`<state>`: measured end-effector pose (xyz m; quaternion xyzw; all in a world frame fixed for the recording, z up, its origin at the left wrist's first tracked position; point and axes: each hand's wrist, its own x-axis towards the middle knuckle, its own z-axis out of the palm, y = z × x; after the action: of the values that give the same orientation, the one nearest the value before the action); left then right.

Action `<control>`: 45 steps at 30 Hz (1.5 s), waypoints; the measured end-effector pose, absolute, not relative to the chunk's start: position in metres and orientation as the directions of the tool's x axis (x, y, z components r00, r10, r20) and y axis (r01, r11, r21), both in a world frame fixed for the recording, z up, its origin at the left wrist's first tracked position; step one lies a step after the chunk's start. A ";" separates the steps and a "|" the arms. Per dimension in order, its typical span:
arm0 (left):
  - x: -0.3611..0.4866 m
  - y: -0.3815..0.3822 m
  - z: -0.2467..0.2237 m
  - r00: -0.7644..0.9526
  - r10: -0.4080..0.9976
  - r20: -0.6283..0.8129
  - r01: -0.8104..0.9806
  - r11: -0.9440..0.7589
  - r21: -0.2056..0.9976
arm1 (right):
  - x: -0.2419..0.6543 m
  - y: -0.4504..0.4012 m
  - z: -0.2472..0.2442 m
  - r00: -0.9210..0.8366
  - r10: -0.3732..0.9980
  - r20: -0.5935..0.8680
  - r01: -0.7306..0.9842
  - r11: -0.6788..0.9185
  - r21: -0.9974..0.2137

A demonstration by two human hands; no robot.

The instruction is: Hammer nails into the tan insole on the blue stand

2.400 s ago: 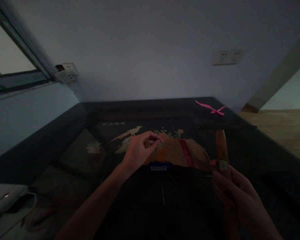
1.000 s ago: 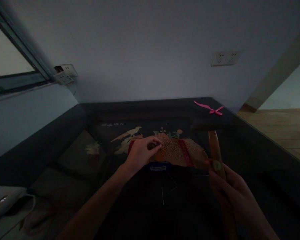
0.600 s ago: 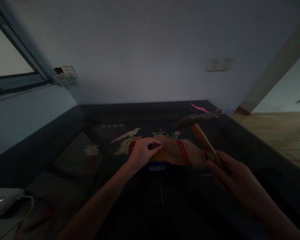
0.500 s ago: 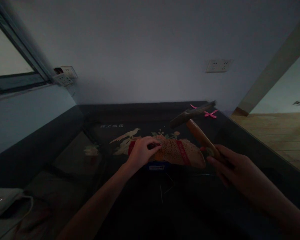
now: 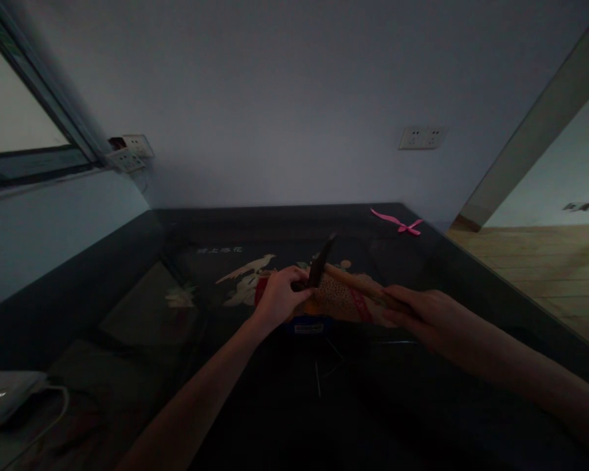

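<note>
My right hand [image 5: 419, 314] is wrapped round the wooden handle of a hammer [image 5: 351, 280]. Its dark metal head is down beside the fingertips of my left hand [image 5: 282, 297], over a tan, dark-spotted piece [image 5: 336, 297] with a red band across its right part. Thumb and forefinger of my left hand are pinched together at that piece; whatever sits between them is too small or hidden to name. Below the spotted piece shows a blue object [image 5: 308, 325] with a pale label. Part of the spotted piece is covered by the hammer and my left hand.
A dark glossy table [image 5: 255, 222] with a painted bird [image 5: 248, 267] stands against the wall. A pink ribbon [image 5: 402, 226] lies at its far right corner. At the lower left is a white device [image 5: 10, 396] with a cable. Wall sockets [image 5: 419, 137] are behind.
The hammer has swung down and left, from raised above the right side to beside my left fingertips. My right hand moved left with it. My left hand stays nearly in place.
</note>
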<state>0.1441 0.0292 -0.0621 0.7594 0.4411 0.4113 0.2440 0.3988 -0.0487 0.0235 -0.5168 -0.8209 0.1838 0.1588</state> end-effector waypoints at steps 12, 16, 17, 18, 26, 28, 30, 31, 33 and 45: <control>0.145 0.030 -0.063 0.256 0.888 0.382 0.480 -0.459 0.747 | 0.397 -0.050 0.025 -0.409 0.912 0.039 0.818 0.386 -0.426; 0.145 0.030 -0.064 0.262 0.887 0.380 0.474 -0.461 0.750 | 0.393 -0.052 0.026 -0.406 0.912 0.066 0.818 0.395 -0.418; 0.145 0.030 -0.064 0.269 0.886 0.377 0.470 -0.463 0.752 | 0.393 -0.052 0.026 -0.404 0.913 0.057 0.819 0.389 -0.421; 0.144 0.030 -0.065 0.276 0.886 0.372 0.468 -0.462 0.753 | 0.393 -0.051 0.025 -0.404 0.913 0.046 0.817 0.383 -0.432; 0.144 0.029 -0.063 0.300 0.867 0.397 0.472 -0.497 0.728 | 0.401 -0.049 0.017 -0.367 0.926 0.088 0.793 0.361 -0.490; 0.143 0.029 -0.062 0.309 0.866 0.392 0.497 -0.499 0.710 | 0.400 -0.049 0.015 -0.372 0.926 0.067 0.784 0.352 -0.511; 0.143 0.029 -0.062 0.311 0.870 0.383 0.518 -0.493 0.698 | 0.399 -0.050 0.014 -0.374 0.925 0.062 0.776 0.349 -0.525; 0.143 0.029 -0.062 0.313 0.869 0.384 0.519 -0.495 0.697 | 0.399 -0.050 0.014 -0.369 0.926 0.075 0.774 0.351 -0.528; 0.143 0.028 -0.061 0.314 0.863 0.396 0.502 -0.504 0.703 | 0.400 -0.051 0.014 -0.351 0.928 0.124 0.769 0.361 -0.527; 0.144 0.027 -0.061 0.286 0.878 0.384 0.549 -0.479 0.685 | 0.396 -0.054 0.013 -0.356 0.928 0.106 0.752 0.352 -0.558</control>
<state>0.1445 0.0272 -0.0613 0.7720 0.4622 0.3785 0.2170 0.3956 -0.0542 0.0130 -0.5280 -0.7955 0.2127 0.2078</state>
